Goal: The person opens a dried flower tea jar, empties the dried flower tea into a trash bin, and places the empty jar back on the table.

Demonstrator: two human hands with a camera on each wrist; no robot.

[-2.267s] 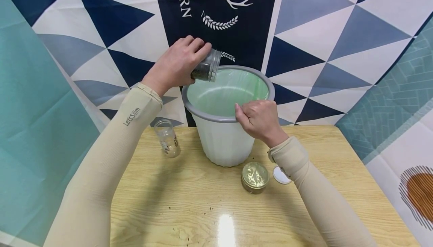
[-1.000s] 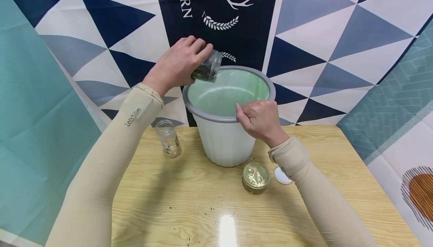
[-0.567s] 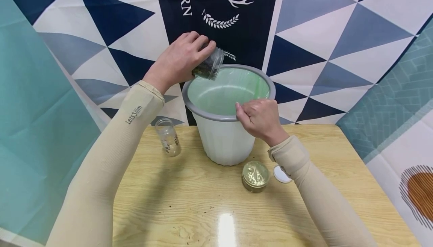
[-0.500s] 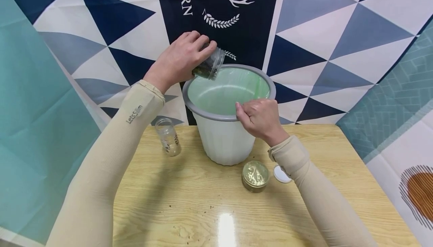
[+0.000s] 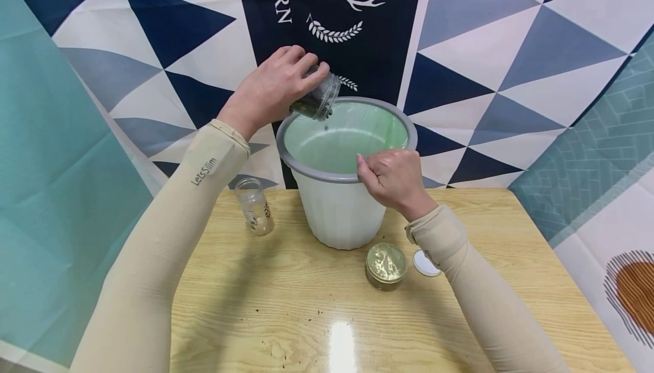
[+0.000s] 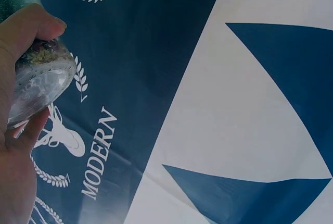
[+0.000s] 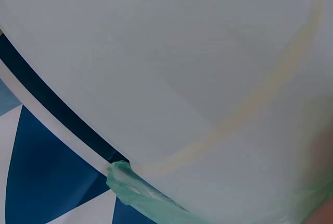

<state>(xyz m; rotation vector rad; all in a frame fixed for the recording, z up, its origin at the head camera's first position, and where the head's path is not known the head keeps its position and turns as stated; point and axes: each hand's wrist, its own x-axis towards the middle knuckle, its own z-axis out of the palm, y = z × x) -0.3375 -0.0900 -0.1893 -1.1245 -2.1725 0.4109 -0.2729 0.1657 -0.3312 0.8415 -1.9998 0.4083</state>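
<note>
My left hand (image 5: 273,90) grips a small clear jar (image 5: 317,98) with dark flakes inside, tilted mouth-down over the far left rim of a white bin (image 5: 339,214). The bin has a grey rim and a green liner (image 5: 337,140). A dark speck falls just below the jar's mouth. In the left wrist view the jar (image 6: 36,81) sits between my thumb and fingers. My right hand (image 5: 393,180) grips the bin's near rim. The right wrist view shows only the bin's white wall (image 7: 182,78) and a fold of green liner (image 7: 135,187).
On the wooden table (image 5: 306,305) stand an open clear bottle (image 5: 254,206) left of the bin, a gold lid (image 5: 385,266) and a small white cap (image 5: 425,263) in front of it. Dark crumbs lie near the front. A patterned cloth (image 5: 485,49) hangs behind.
My left hand has raised and tipped the jar a little steeper over the bin's rim, and a flake now drops from its mouth. My right hand has stayed on the rim.
</note>
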